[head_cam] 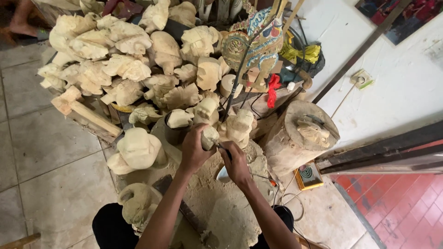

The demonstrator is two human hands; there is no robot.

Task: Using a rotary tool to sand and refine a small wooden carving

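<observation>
My left hand (194,150) is wrapped around a small pale carved wooden head (210,137), holding it up over my lap. My right hand (236,162) is closed on a thin dark carving tool (224,151), and its tip touches the little head. Under my hands lies a heap of light wood dust (221,203). Far behind is a big pile of pale carved wooden heads (124,64). To the right stands a round log stump (302,133) with a carved piece on top.
</observation>
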